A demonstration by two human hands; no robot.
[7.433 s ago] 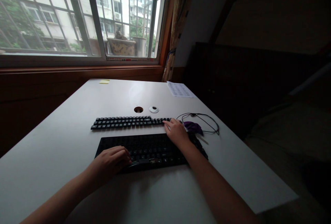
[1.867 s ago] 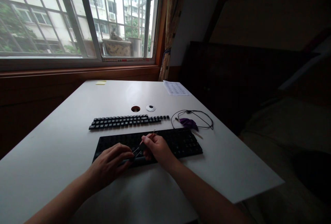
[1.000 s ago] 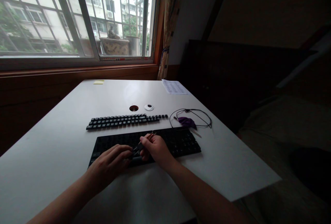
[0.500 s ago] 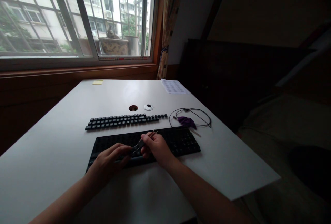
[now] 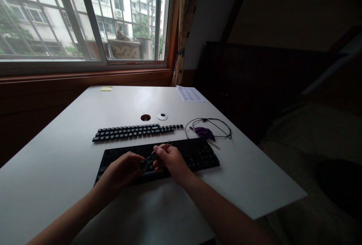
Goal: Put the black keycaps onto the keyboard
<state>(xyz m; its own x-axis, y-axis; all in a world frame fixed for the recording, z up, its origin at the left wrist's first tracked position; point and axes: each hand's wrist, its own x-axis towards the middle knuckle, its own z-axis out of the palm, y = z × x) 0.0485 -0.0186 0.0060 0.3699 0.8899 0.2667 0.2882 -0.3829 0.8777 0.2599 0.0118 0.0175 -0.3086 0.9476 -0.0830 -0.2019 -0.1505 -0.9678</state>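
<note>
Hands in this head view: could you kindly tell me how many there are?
2. The left hand is over the left part of the black keyboard; the right hand is above its middle, holding a wire tool. Some fingertips are hidden.

A patterned curtain and barred window suggest a home.

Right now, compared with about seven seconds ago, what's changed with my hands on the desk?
Your right hand has moved left and toward you, from the loose keycap rows to above the black keyboard, and now grips a wire-ended tool. Your left hand stays over the keyboard, fingers near the tool's tip. The keycap rows, purple cloth and keyboard look otherwise unmoved.
</note>
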